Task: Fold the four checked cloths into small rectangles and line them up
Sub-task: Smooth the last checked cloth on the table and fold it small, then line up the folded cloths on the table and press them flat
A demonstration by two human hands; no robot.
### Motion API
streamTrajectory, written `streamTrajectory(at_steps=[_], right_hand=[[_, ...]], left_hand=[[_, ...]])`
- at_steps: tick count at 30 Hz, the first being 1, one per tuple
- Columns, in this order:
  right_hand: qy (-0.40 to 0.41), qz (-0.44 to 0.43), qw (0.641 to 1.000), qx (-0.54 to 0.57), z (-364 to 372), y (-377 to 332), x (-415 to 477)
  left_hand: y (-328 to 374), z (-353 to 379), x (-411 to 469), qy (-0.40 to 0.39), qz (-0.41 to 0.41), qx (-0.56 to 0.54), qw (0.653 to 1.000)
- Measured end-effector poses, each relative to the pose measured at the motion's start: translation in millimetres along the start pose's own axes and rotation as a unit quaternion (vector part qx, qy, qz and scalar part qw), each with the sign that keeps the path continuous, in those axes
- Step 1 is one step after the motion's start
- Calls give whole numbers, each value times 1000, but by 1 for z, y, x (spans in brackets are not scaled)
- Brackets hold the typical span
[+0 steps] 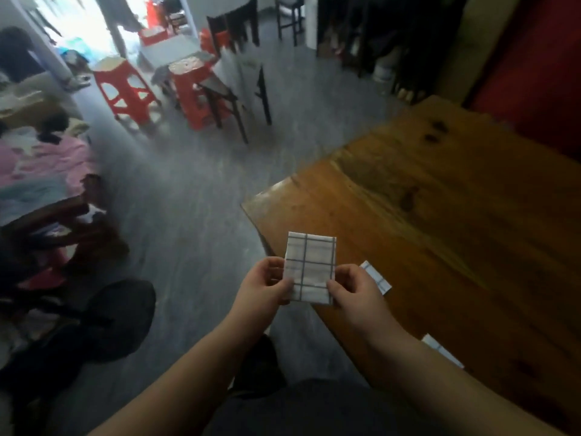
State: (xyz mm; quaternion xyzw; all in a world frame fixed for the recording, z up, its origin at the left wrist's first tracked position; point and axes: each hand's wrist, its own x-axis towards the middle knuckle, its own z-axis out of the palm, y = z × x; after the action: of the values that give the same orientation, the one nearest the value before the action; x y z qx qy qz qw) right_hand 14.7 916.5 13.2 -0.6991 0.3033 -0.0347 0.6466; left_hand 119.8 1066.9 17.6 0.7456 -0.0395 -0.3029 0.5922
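Head view. Left hand and right hand both hold one folded checked cloth, a small rectangle held upright in the air in front of the left edge of the wooden surface. Each hand has its fingers curled, with the thumb pinching a lower side edge of the cloth: left hand on the left edge, right hand on the right. A second folded cloth lies on the surface just beyond the right hand, partly hidden by it. A third folded cloth lies nearer, half covered by the right forearm. Red stools stand on the grey floor, blurred.
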Motion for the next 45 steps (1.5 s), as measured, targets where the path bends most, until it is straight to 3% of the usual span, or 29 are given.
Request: streamTrajectory(at_steps=[9, 18, 27, 31, 39, 45], right_hand=[[204, 97, 974, 10, 27, 1, 124], [332, 235, 913, 30, 91, -7, 200], [331, 320, 886, -55, 104, 18, 232], [335, 328, 877, -104, 112, 31, 234], [285, 290, 883, -234, 127, 40, 230], [279, 251, 877, -298, 128, 45, 244]], left_hand=[[53, -6, 188, -190, 5, 175, 966], [53, -20, 329, -362, 39, 394, 844], [20, -5, 375, -427, 75, 473, 767], [14, -9, 384, -430, 84, 499, 748], [-1, -15, 374, -473, 304, 578, 592], [-8, -14, 383, -463, 354, 581, 568]])
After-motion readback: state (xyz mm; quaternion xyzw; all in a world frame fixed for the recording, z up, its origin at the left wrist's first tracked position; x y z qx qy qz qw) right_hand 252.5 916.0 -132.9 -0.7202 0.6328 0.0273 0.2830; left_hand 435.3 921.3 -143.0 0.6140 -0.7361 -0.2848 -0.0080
